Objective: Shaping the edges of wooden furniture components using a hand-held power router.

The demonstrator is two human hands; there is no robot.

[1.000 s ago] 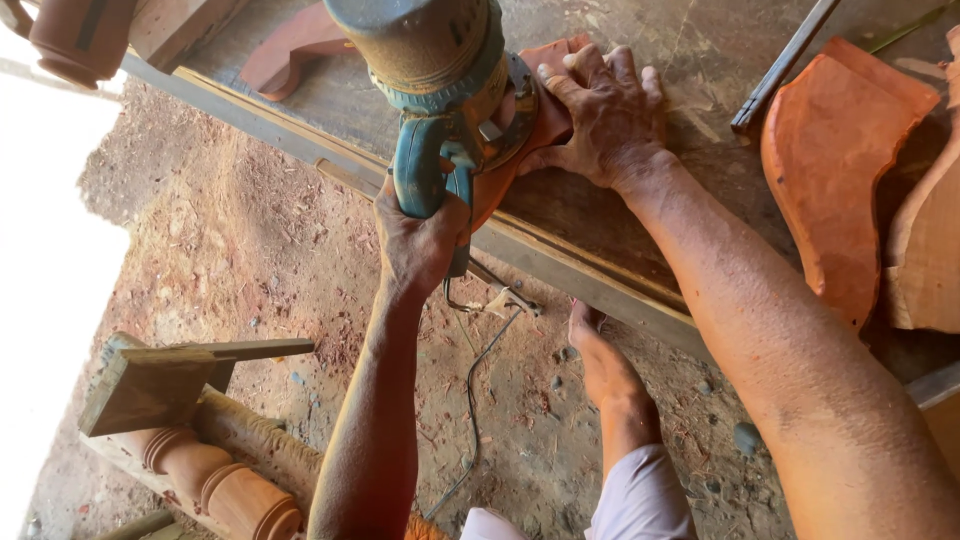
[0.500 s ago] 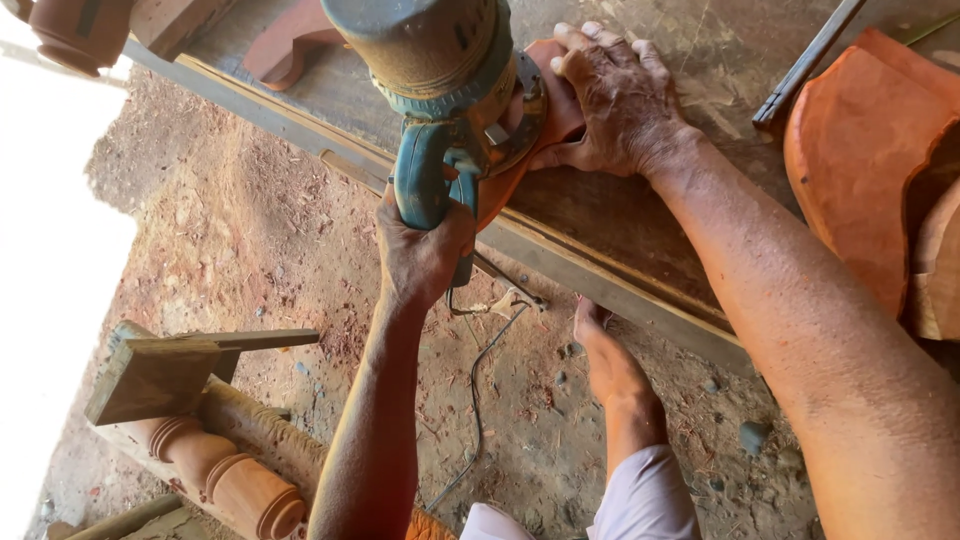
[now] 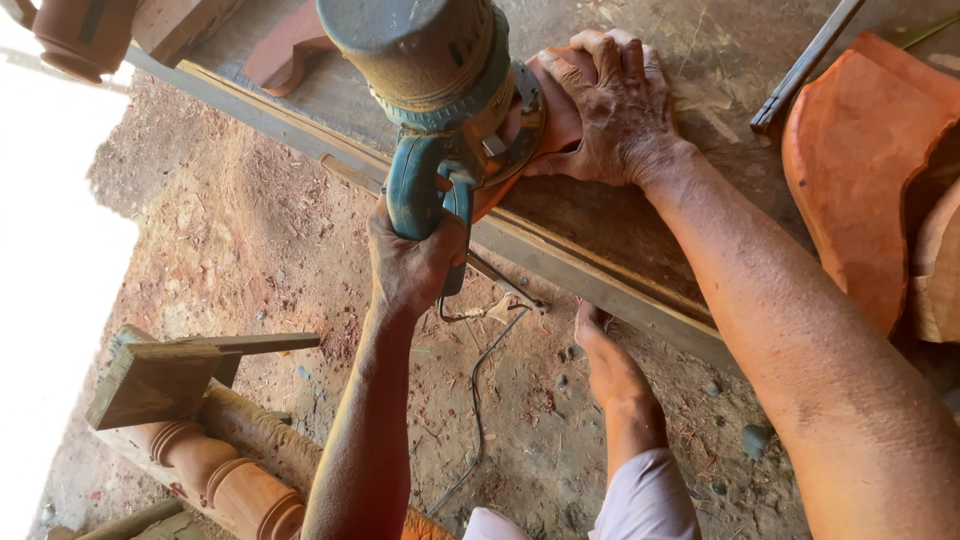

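My left hand (image 3: 412, 262) grips the teal handle of a dusty electric router (image 3: 440, 95), whose round motor body fills the top centre. Under the router's base lies a reddish wooden piece (image 3: 556, 108) on the workbench (image 3: 600, 240). My right hand (image 3: 610, 105) lies flat on that piece, fingers spread, pressing it down just right of the tool. The cutter and most of the piece are hidden by the router and my hand. The power cord (image 3: 478, 400) hangs from the handle to the ground.
More cut reddish wood shapes (image 3: 870, 170) lie on the bench at right, and a dark metal bar (image 3: 805, 65) near them. Below, my bare foot (image 3: 608, 365) stands on sawdust-covered earth. A turned wooden post (image 3: 225, 470) and a plank (image 3: 165, 375) lie at lower left.
The view has shifted slightly and drawn closer; the router and both hands stay together on the wooden piece, appearing a little further right in the picture.
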